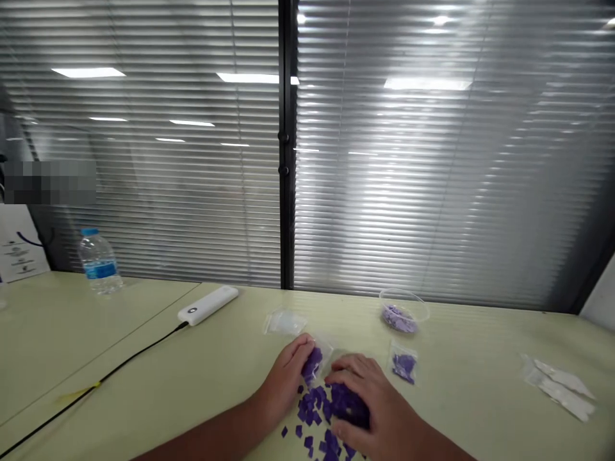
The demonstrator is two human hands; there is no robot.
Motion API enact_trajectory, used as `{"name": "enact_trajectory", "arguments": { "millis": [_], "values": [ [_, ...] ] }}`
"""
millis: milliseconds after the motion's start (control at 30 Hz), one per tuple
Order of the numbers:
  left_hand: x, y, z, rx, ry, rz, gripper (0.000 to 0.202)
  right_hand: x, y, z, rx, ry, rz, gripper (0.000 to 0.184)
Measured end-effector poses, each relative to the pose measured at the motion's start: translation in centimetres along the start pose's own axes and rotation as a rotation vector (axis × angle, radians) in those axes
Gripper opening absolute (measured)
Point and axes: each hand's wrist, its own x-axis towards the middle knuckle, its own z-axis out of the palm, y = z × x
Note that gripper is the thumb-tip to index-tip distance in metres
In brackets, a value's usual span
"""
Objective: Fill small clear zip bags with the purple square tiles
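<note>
My left hand (288,368) pinches a small clear plastic bag (324,351) by its left side; purple pieces show inside it. My right hand (368,397) curls around a dense clump of purple square pieces (350,406), its thumb toward me and fingers on the far side. How firmly it grips them is hard to make out. Loose purple squares (312,404) lie scattered on the table between both hands and nearer to me. Just beyond my right hand lies another small clear bag (404,363) with purple pieces in it.
Flat clear bags (285,321) lie behind my left hand. A clear round container (401,314) with lilac pieces stands at the back. White packets (560,387) are at right. Leftward are a white power bank (208,305), its black cable (129,358) and a water bottle (100,262).
</note>
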Motion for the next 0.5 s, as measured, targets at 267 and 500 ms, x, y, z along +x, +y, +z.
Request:
{"name": "enact_trajectory", "arguments": {
  "millis": [267,500],
  "values": [
    [0.2,0.3,0.8,-0.212,-0.119,-0.029,0.033,0.9,0.4,0.3,0.075,0.123,0.027,0.027],
    [-0.7,0.0,-2.0,-0.456,-0.278,-0.134,0.031,-1.0,1.1,-0.3,0.456,0.378,0.354,0.063]
  ]
}}
